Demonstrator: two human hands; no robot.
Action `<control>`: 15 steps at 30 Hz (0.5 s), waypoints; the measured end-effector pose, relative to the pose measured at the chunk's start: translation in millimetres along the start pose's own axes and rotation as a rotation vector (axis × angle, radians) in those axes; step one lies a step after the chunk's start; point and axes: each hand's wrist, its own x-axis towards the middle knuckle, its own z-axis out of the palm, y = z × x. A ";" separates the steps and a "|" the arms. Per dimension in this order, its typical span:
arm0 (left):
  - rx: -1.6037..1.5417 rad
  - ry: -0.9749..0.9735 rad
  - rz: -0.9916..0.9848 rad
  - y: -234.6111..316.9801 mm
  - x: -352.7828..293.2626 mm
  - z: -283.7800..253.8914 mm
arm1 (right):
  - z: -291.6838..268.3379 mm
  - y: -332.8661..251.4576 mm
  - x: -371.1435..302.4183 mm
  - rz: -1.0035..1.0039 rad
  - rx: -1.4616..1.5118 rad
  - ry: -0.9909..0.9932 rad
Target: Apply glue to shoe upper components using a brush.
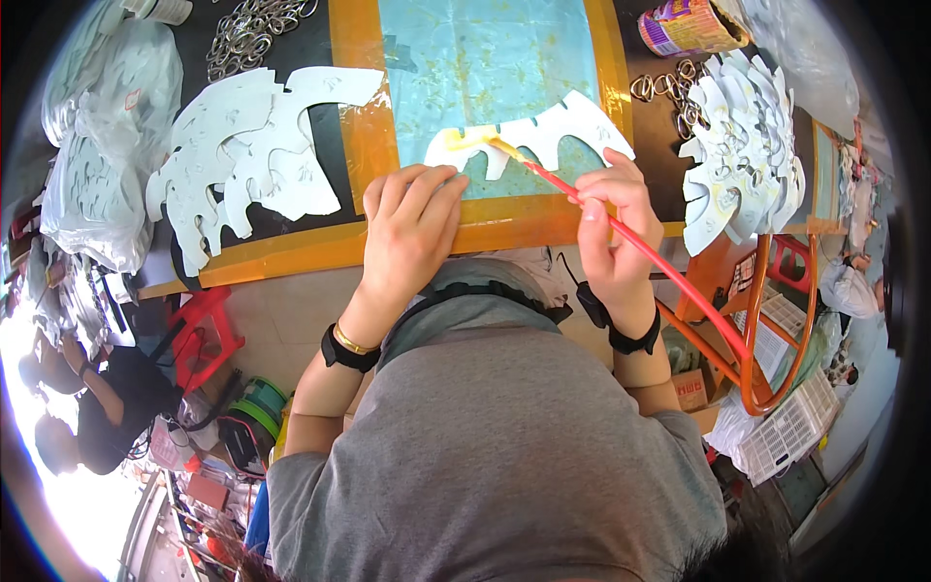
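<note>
A white cut-out piece (556, 126) with a scalloped edge lies on the blue sheet before me. Yellow, wet-looking stuff coats part of its left half. My left hand (412, 213) rests at the left end of this piece, fingers extended and slightly bent, palm down. In my right hand (621, 218) is a long red-handled brush (669, 274), held between thumb and fingers. The brush's yellowed tip touches the piece at the coated area. Left of the sheet, similar white pieces (247, 145) lie overlapped; a pile of white pieces with yellowish smears (742, 155) sits at the right.
Brown tape (514, 231) borders the blue sheet (485, 58). Metal rings (247, 39) lie at the back left, more rings (669, 85) at the right. A printed tub (684, 27) stands back right, a plastic bag (112, 145) far left. Another person (121, 403) is at lower left.
</note>
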 end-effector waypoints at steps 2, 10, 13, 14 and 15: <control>-0.003 0.002 0.010 -0.3 -0.3 0.9 | 1.6 -1.1 1.6 0.002 0.003 -0.008; 0.061 -0.133 -0.036 13.3 5.5 -0.6 | -10.5 4.3 -1.7 0.012 -0.072 -0.020; 0.082 -0.152 -0.059 17.5 6.6 2.9 | -4.4 -0.4 -1.2 0.024 -0.029 0.013; 0.095 -0.156 -0.071 17.9 6.7 3.5 | -2.8 1.1 -2.0 0.027 -0.043 0.001; 0.095 -0.156 -0.071 17.5 6.4 4.0 | -1.9 1.8 -2.2 0.029 -0.056 -0.013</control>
